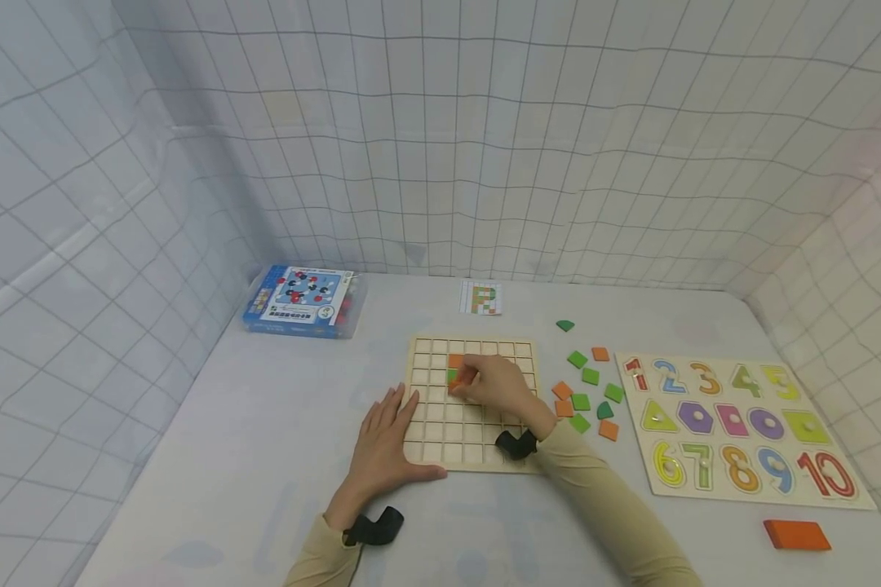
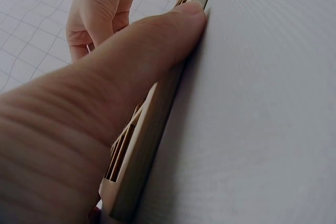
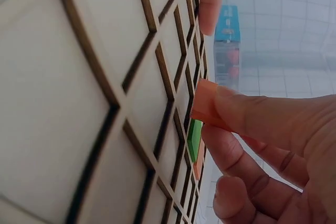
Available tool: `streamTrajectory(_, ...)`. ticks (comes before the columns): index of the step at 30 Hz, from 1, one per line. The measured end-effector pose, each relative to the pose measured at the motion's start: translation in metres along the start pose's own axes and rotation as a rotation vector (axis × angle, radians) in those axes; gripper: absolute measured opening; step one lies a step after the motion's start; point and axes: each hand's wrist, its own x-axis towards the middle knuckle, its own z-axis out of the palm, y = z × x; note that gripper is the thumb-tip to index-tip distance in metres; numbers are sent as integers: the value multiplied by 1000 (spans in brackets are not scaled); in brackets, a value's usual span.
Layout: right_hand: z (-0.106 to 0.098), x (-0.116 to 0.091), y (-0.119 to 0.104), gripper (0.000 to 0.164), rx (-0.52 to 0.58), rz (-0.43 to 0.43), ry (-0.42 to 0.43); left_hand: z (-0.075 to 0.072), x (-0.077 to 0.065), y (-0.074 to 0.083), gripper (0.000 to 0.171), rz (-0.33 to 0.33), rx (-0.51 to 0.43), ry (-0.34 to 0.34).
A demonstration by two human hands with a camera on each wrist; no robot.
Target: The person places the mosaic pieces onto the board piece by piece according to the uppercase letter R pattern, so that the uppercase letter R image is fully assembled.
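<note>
A wooden grid board (image 1: 433,430) lies on the table in front of the person. Between thumb and fingers, my right hand (image 1: 495,381) pinches an orange square tile (image 3: 208,99) close over the board's cells. Just beyond that tile, a green tile (image 3: 195,141) sits in a cell, with another orange tile (image 1: 456,359) in the cell behind it. My left hand (image 1: 383,447) is spread at the board's near left corner, fingers along the left side. Its thumb (image 2: 173,30) presses against the front edge of the board, as the left wrist view shows.
Right of the board lie several loose green tiles (image 1: 591,376), orange tiles (image 1: 608,430) and dark green quarter-round pieces (image 1: 605,410). Further right are a number puzzle board (image 1: 635,424) and an orange block (image 1: 797,535). A pattern card (image 1: 480,297) and a boxed set (image 1: 304,302) lie at the back.
</note>
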Motion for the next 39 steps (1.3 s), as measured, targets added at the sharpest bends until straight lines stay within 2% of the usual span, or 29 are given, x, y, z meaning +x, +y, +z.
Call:
streamTrajectory(15, 4, 0, -3, 20, -17, 12, -30, 0, 0, 0, 120, 7, -7, 12)
streamTrajectory(26, 5, 1, -2, 17, -35, 64, -55, 0, 0, -1, 120, -3, -13, -9)
streamTrajectory(34, 4, 0, -2, 15, -56, 62, -13, 0, 0, -1, 120, -8, -16, -16)
streamTrajectory(39, 2, -2, 1, 11, -22, 24, -53, 0, 0, -1, 121, -13, -11, -22)
